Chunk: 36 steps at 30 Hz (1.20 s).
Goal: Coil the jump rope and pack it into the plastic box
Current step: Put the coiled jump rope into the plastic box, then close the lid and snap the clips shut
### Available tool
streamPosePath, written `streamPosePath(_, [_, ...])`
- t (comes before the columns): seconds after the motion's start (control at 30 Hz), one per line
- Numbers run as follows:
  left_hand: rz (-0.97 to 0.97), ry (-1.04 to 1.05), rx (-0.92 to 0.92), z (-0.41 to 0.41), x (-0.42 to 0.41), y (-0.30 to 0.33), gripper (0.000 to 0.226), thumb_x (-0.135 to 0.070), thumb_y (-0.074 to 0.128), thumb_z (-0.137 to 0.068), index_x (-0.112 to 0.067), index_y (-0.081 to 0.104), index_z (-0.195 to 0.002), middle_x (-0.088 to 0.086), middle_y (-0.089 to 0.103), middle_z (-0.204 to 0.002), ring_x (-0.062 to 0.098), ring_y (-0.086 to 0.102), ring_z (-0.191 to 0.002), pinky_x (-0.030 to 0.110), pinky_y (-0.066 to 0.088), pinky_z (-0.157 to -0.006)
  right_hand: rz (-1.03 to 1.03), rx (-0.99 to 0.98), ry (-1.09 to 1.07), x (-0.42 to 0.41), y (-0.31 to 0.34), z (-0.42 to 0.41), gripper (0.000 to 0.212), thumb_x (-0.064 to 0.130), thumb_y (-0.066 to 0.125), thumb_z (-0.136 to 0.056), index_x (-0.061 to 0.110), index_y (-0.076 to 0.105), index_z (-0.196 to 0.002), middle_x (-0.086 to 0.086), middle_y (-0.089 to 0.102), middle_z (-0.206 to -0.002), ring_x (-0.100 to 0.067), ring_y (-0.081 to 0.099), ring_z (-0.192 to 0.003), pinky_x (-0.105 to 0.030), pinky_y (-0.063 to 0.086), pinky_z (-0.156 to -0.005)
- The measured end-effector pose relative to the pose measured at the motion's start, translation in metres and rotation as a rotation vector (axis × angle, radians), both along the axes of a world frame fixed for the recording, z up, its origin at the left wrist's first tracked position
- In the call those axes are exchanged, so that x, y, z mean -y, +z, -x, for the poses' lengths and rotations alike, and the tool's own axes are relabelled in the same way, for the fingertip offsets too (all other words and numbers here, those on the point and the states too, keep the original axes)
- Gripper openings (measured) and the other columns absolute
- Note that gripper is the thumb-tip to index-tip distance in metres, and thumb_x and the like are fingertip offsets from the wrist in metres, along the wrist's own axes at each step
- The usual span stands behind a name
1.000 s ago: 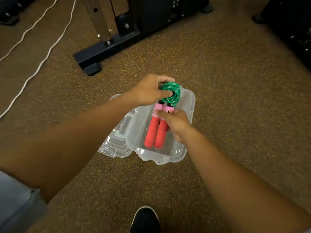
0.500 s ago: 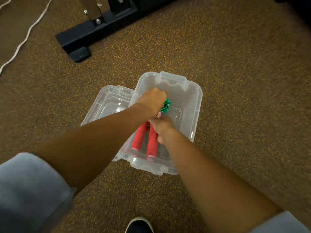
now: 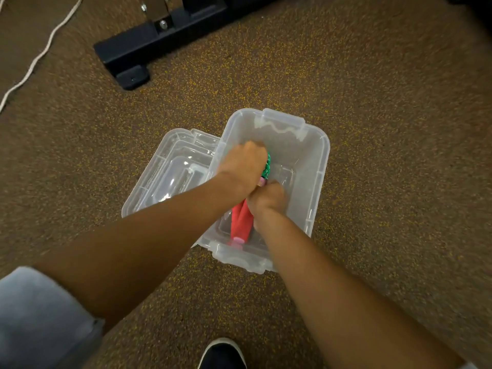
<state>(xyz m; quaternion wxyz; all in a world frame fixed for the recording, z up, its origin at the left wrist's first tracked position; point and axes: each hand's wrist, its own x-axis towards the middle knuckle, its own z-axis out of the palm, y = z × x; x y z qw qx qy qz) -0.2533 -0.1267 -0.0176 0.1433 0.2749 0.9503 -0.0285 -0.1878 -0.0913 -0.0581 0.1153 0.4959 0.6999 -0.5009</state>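
Note:
A clear plastic box [image 3: 320, 166] stands open on the carpet. Inside it lies the jump rope: its two red foam handles [image 3: 241, 222] point toward me and the green coiled rope [image 3: 267, 166] sits at their far end. My left hand [image 3: 243, 166] is down in the box, gripping the green coil, most of which it hides. My right hand [image 3: 267, 202] holds the handles near their pink collars. Both hands are low inside the box.
The clear lid [image 3: 170, 177] lies on the carpet against the box's left side. A black metal equipment foot [image 3: 138, 55] sits at the back left, and a white cord [image 3: 34, 62] runs along the far left. My black shoe [image 3: 222, 354] is at the bottom edge.
Both hands have lowered the coiled jump rope from above the box down into it. The view has shifted closer and more directly over the box.

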Motion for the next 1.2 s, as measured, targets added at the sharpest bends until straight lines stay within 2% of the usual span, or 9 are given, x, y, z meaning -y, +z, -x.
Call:
streamPosePath(0.1, [-0.134, 0.033, -0.002, -0.022, 0.016, 0.019, 0.037, -0.016, 0.07, -0.092, -0.004, 0.058, -0.125, 0.019, 0.065, -0.121, 0.041, 0.067, -0.108, 0.045, 0.052, -0.083, -0.015, 0.017, 0.116, -0.01, -0.001, -0.008, 0.036, 0.023, 0.063, -0.091, 0.008, 0.058, -0.123, -0.017, 0.065, -0.127, -0.037, 0.063, -0.117, -0.037, 0.053, -0.094])
streamPosePath(0.27, [-0.588, 0.185, -0.253, -0.067, 0.075, 0.041, 0.034, -0.02, 0.061, -0.096, -0.013, 0.064, -0.129, 0.016, 0.061, -0.116, 0.04, 0.066, -0.089, 0.048, 0.056, -0.061, -0.028, 0.026, 0.191, -0.016, -0.002, -0.013, 0.04, 0.009, 0.061, -0.09, 0.008, 0.051, -0.129, -0.016, 0.064, -0.126, -0.037, 0.064, -0.117, -0.036, 0.055, -0.088])
streamPosePath(0.37, [-0.581, 0.258, -0.224, -0.083, 0.1, 0.041, 0.041, -0.024, 0.065, -0.096, -0.017, 0.058, -0.136, 0.012, 0.055, -0.118, 0.037, 0.066, -0.083, 0.047, 0.056, -0.062, -0.065, 0.007, 0.174, -0.012, -0.003, -0.011, 0.039, 0.007, 0.064, -0.085, 0.012, 0.049, -0.121, -0.016, 0.066, -0.122, -0.038, 0.065, -0.113, -0.042, 0.059, -0.088])
streamPosePath(0.67, [-0.6, 0.342, -0.172, -0.078, 0.112, 0.021, 0.042, -0.016, 0.069, -0.094, -0.011, 0.065, -0.136, 0.013, 0.071, -0.1, 0.035, 0.067, -0.069, 0.038, 0.051, -0.068, 0.012, 0.014, 0.126, -0.003, -0.008, -0.009, 0.045, 0.009, 0.078, -0.082, 0.012, 0.053, -0.119, -0.014, 0.069, -0.122, -0.032, 0.068, -0.11, -0.03, 0.047, -0.077])
streamPosePath(0.83, [-0.591, 0.343, -0.173, -0.079, 0.112, 0.02, 0.043, -0.016, 0.066, -0.096, -0.009, 0.063, -0.138, 0.014, 0.071, -0.105, 0.035, 0.069, -0.08, 0.038, 0.05, -0.07, 0.084, -0.03, 0.089, -0.002, -0.006, -0.007, 0.053, 0.013, 0.083, -0.076, 0.013, 0.049, -0.116, -0.01, 0.067, -0.115, -0.03, 0.068, -0.106, -0.033, 0.054, -0.081])
streamPosePath(0.93, [-0.622, 0.371, -0.16, -0.078, 0.114, 0.022, 0.042, -0.027, 0.065, -0.098, -0.015, 0.063, -0.138, 0.008, 0.069, -0.105, 0.029, 0.066, -0.072, 0.033, 0.046, -0.069, -0.051, -0.153, 0.029, 0.007, 0.008, -0.007, 0.052, 0.024, 0.072, -0.075, 0.016, 0.051, -0.121, -0.015, 0.062, -0.124, -0.035, 0.064, -0.11, -0.048, 0.054, -0.098])
streamPosePath(1.0, [-0.71, 0.449, -0.148, -0.077, 0.121, 0.022, 0.041, -0.037, 0.062, -0.1, -0.021, 0.062, -0.138, 0.002, 0.066, -0.108, 0.019, 0.061, -0.061, 0.029, 0.046, -0.068, -0.199, -0.305, 0.051, 0.013, 0.024, -0.01, 0.047, 0.02, 0.069, -0.082, 0.017, 0.055, -0.127, -0.012, 0.061, -0.124, -0.033, 0.061, -0.113, -0.048, 0.05, -0.101])
streamPosePath(1.13, [-0.854, 0.725, -0.064, -0.079, 0.154, 0.011, 0.035, -0.032, 0.06, -0.102, -0.02, 0.063, -0.135, 0.004, 0.063, -0.118, 0.005, 0.064, -0.081, 0.032, 0.057, -0.078, -0.345, -0.645, 0.172, 0.025, 0.068, -0.016, 0.027, 0.006, 0.061, -0.083, 0.02, 0.064, -0.106, -0.003, 0.065, -0.102, -0.021, 0.06, -0.09, -0.033, 0.049, -0.084])
streamPosePath(1.2, [-0.76, 0.815, -0.022, -0.082, 0.176, -0.007, 0.039, -0.027, 0.065, -0.099, -0.022, 0.06, -0.138, 0.009, 0.057, -0.128, 0.014, 0.062, -0.094, 0.041, 0.058, -0.088, -0.35, -0.725, 0.243, 0.032, 0.087, -0.013, 0.023, 0.005, 0.061, -0.085, 0.02, 0.066, -0.101, 0.0, 0.063, -0.096, -0.013, 0.056, -0.081, -0.022, 0.044, -0.076])
